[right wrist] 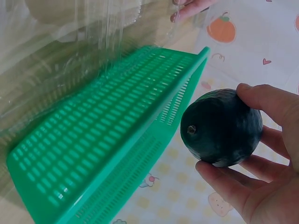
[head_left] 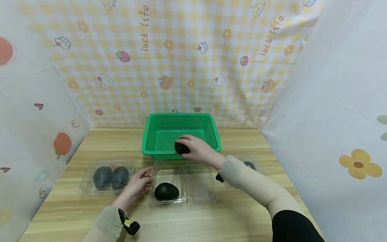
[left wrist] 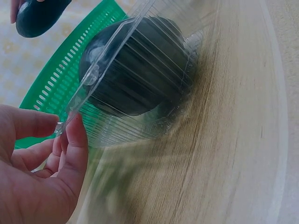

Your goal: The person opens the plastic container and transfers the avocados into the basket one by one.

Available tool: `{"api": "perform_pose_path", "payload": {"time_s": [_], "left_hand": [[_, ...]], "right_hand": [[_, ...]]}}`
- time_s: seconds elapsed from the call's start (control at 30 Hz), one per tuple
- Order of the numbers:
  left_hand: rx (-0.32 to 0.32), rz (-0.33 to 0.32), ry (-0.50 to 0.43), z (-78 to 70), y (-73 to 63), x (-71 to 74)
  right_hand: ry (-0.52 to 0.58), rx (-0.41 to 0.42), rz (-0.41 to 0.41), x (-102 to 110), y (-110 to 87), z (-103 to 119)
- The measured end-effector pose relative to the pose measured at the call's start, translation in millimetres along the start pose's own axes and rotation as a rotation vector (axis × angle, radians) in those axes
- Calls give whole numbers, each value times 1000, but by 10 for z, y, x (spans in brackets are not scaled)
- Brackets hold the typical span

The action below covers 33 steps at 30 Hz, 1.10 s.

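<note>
Over the front part of the green basket (head_left: 145, 143), my right hand (head_left: 198, 150) holds a dark avocado (head_left: 181, 147). In the right wrist view this avocado (right wrist: 222, 128) sits between thumb and fingers, its stem end facing the camera. My left hand (head_left: 140, 181) is at the left edge of an opened clear plastic clamshell box (head_left: 167, 174). The left wrist view shows its thumb and fingers pinching the box's rim. One dark avocado (head_left: 166, 192) lies in the left half of that box; the right half holds nothing.
To the left, a clear box (head_left: 86, 183) contains two dark avocados (head_left: 102, 176). Another clear box (head_left: 258, 159) stands at the right, partly hidden by my right sleeve, with dark fruit (head_left: 249, 164) showing. Fabric walls enclose the wooden table (head_left: 193, 222) at the back and sides.
</note>
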State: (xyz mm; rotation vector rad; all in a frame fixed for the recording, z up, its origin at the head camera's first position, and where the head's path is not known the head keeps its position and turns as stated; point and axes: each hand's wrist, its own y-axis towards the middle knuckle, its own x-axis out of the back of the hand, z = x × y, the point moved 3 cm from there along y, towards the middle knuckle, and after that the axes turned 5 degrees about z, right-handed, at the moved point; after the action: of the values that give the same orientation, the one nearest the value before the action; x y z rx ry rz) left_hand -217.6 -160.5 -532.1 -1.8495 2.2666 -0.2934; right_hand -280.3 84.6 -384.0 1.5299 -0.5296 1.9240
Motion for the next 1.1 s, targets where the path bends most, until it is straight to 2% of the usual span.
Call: {"api": "perform_pose_path", "payload": {"time_s": [1.1], "left_hand": [[6,-4,12,-27,-21,-20]], "right_hand": [[3,-46,-54,202,-24,-229]]}}
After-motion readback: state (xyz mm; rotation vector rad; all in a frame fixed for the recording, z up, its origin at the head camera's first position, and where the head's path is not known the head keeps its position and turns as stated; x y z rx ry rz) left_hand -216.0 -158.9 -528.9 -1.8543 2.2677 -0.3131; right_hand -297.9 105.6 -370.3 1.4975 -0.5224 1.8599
